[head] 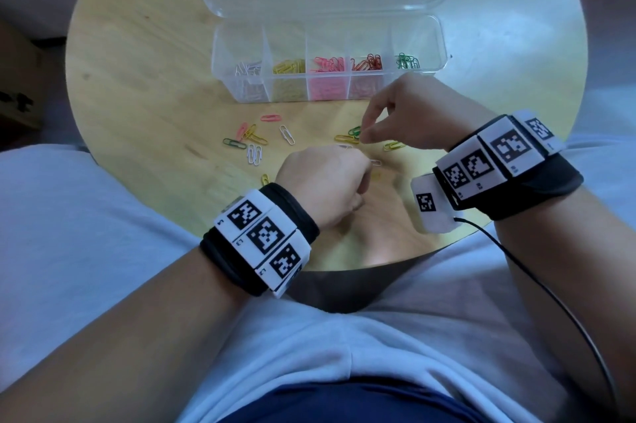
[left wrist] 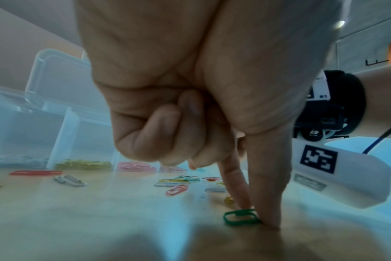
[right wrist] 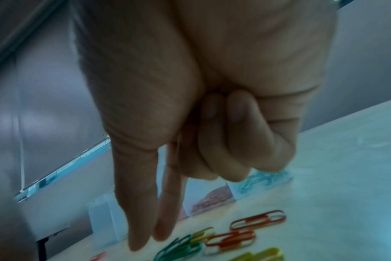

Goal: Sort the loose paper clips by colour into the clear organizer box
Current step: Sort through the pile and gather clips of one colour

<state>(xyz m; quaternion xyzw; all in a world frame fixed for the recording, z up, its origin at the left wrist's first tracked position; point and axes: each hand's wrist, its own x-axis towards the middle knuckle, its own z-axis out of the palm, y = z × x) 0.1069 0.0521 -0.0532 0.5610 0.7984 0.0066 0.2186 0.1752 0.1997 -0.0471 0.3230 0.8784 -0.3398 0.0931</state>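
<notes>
1. Loose clips, left group [head: 253, 142]: pink, yellow, green and white, lying on the surface [head: 144, 85] well apart from both hands.
2. Box [head: 327, 92]: clear, lid open, at the far side of the surface. Compartments left to right hold white, yellow, pink, red and green clips.
3. Left hand [head: 323, 181]: outer fingers curled in; thumb and forefinger tips pressed down on the surface at a green clip [left wrist: 241, 216]. The clip lies flat and is touched at one end, not yet lifted.
4. Loose clips, middle group [head: 347, 138]: yellow and green, overlapping, just beside the right fingertips.
5. Right hand [head: 406, 113]: outer fingers curled, thumb and forefinger [right wrist: 165, 227] pointing down, tips nearly together just above a green clip [right wrist: 179, 247]. No clip is seen in it.
6. Step in hand, as judged: pick up one green clip per hand.
7. Handling advice: slide a fingertip under one end to tip the flat clip up, then pinch. Take a single clip, since the overlapping ones may come along. Drop greens only in the rightmost compartment.
</notes>
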